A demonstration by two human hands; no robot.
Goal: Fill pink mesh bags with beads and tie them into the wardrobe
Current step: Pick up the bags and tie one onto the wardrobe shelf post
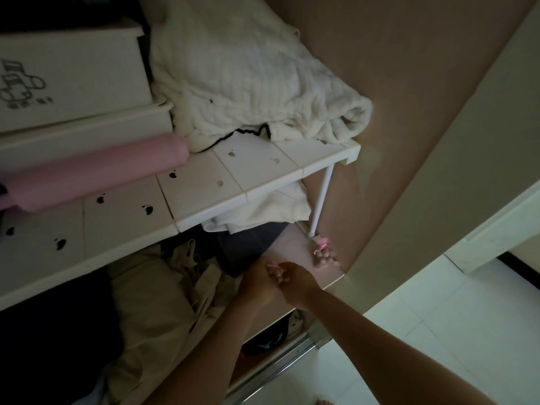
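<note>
A cream knitted blanket (248,83) lies on the right of the white slatted plastic shelf (204,185), with a white lidded storage box (67,74) at its far left. A bead-filled pink mesh bag (323,254) sits at the foot of the shelf's thin white right leg (321,197). A second pink mesh bag (276,271) is nearer and to the left, between the left hand (257,285) and the right hand (298,283).

On the white shelf (204,182) I see a cream knit blanket (248,77) at its right end, a pink roll (96,171) and white box (73,71) toward its left.
</note>
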